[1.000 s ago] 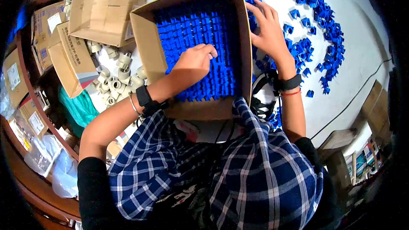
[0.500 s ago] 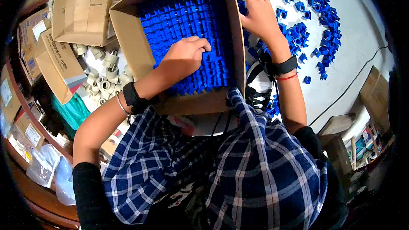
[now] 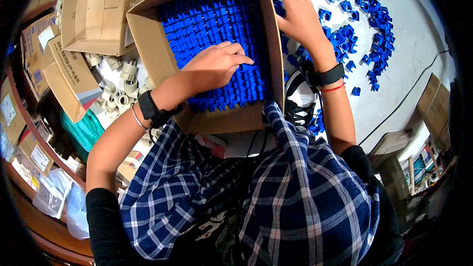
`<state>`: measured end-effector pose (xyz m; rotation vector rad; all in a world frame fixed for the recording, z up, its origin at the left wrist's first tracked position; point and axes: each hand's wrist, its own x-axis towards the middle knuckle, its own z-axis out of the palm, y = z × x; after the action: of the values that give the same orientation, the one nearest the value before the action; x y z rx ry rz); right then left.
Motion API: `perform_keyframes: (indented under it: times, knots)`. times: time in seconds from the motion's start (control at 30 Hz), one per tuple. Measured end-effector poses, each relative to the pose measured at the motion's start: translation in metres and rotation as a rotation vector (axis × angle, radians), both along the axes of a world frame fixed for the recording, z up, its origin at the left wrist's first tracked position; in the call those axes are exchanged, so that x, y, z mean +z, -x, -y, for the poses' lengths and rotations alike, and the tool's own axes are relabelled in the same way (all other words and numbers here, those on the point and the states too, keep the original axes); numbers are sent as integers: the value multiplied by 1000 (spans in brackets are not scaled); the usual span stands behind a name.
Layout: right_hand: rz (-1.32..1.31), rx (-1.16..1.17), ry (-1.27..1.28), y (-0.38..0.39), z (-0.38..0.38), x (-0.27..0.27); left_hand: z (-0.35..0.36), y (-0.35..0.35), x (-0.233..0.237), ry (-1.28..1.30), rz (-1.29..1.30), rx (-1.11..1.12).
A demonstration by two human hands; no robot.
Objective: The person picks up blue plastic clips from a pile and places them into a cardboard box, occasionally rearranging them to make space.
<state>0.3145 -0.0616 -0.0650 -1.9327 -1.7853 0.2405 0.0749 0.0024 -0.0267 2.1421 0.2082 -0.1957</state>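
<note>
Worker at a white table (image 3: 419, 39), seen from above, left to right. At the table's left edge an open empty carton (image 3: 96, 10) lies beside a heap of beige fittings (image 3: 120, 93). Both sit just beside the left wall of the cardboard box (image 3: 148, 44), leaving little room on that side.

The box sits against the near edge, in front of the person. It is filled wall to wall with rows of packed blue pieces (image 3: 207, 17).

The left hand (image 3: 217, 64) rests palm down on these rows. Half a second ago its fingers were curled; now they are stretched out flat, and the fingertips have moved nearer the box's right wall. It grasps nothing.

The right hand (image 3: 295, 12) has hardly moved. It lies just outside the right wall, near the box's far right corner, with fingers spread over loose blue pieces (image 3: 345, 37). Whether a piece is caught under its palm cannot be told.

The loose pieces run in a band toward the far right. Beyond them the table surface is bare out to its right edge, crossed only by a thin dark cable (image 3: 404, 101). This is the widest free room.
</note>
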Motion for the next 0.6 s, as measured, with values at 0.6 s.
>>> perform_keyframes:
  times: [0.6]
  knots:
    - [16,12,-11,0,0,-2,-9,-3,3,45,-123,-20]
